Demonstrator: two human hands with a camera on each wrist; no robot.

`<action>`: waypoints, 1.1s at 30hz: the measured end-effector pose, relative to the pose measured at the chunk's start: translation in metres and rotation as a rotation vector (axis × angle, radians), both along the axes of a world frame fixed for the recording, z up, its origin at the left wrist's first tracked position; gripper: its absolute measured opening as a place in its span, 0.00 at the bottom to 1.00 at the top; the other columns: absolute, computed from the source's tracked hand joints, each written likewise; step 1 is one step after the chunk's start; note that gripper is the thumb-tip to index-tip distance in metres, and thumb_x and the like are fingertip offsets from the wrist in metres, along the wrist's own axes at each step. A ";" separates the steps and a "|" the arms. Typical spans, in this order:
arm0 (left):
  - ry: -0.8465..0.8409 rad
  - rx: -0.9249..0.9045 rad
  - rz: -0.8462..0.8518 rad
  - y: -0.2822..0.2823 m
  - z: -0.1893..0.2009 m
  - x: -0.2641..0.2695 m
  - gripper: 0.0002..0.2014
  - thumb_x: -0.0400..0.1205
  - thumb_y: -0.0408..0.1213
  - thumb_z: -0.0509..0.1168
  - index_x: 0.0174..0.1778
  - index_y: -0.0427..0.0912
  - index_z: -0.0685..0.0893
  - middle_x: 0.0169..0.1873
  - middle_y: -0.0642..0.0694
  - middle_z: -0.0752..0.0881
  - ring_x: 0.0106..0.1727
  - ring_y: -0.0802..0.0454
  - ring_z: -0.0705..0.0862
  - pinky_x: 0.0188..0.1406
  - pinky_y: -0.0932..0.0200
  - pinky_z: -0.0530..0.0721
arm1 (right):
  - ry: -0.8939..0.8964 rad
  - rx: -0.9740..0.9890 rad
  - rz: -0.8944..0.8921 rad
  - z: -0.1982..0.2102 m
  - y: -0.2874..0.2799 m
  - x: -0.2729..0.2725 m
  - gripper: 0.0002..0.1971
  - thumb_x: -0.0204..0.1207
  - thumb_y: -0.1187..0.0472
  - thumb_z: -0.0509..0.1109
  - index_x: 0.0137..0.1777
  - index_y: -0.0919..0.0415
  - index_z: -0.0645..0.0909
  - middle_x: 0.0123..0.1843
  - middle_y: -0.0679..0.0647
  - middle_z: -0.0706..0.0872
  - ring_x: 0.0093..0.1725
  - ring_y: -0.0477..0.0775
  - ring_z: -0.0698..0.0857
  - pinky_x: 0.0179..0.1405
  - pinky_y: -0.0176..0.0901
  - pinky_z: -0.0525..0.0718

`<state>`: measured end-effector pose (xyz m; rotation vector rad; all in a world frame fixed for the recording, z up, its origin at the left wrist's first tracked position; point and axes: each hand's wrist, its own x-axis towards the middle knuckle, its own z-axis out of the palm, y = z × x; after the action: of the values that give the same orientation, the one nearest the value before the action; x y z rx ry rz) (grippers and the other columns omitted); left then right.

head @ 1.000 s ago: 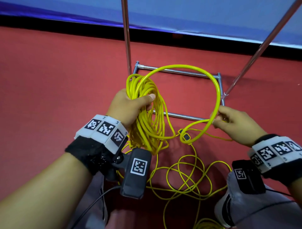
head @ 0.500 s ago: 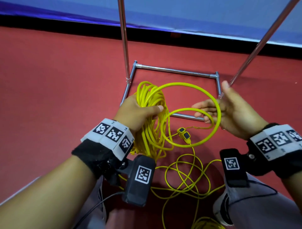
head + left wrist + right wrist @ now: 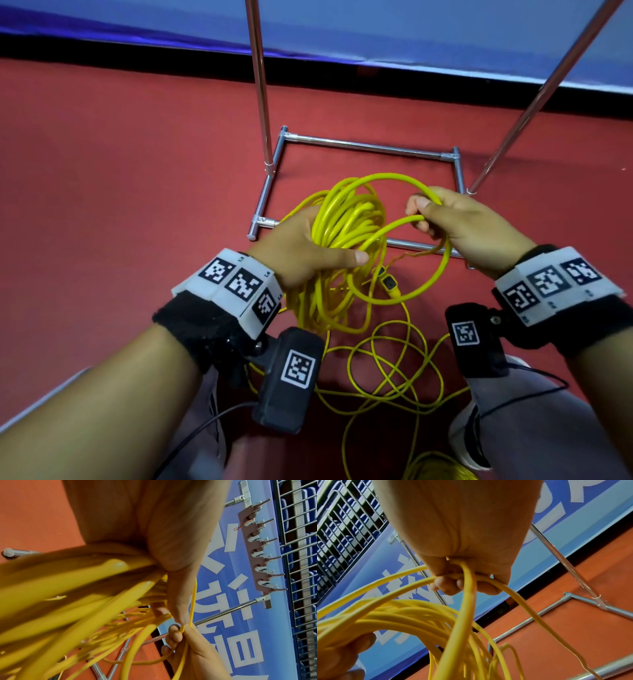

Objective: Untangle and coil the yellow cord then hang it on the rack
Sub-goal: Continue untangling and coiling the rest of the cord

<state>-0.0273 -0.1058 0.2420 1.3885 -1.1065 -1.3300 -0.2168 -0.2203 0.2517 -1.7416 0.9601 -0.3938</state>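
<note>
Mid-coil now — left hand [image 3: 301,250] grips the finished bundle of the yellow cord [image 3: 346,219] with fingers wrapped round it and thumb [image 3: 356,256] across the front, held above the red floor [image 3: 120,171] just in front of the rack base [image 3: 370,148]. Right hand [image 3: 466,226] has its fingers [image 3: 447,585] curled round a fresh loop, pinching two strands close beside the bundle. Loose cord lies tangled on the floor between the feet, and a small yellow-and-black connector [image 3: 389,283] dangles below the new loop. To do this step well, I'd match the new loop to the bundle's size, lay it into the left palm without twisting, then re-close the thumb over it — and feed slack slowly so floor tangles don't snag. The hook bar [image 3: 257,547] shows only in the left wrist view; nothing hangs on it yet.
</note>
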 end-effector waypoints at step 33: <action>0.009 0.063 0.076 0.003 0.012 0.011 0.10 0.64 0.28 0.74 0.33 0.42 0.81 0.22 0.51 0.84 0.24 0.55 0.82 0.26 0.64 0.82 | 0.458 -0.186 0.411 -0.057 0.002 -0.031 0.13 0.80 0.70 0.62 0.60 0.58 0.81 0.58 0.54 0.86 0.59 0.53 0.83 0.60 0.41 0.75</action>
<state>-0.0160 -0.1028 0.2538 1.4549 -1.0038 -1.3249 -0.2482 -0.2187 0.1946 -2.1942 0.8643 0.1983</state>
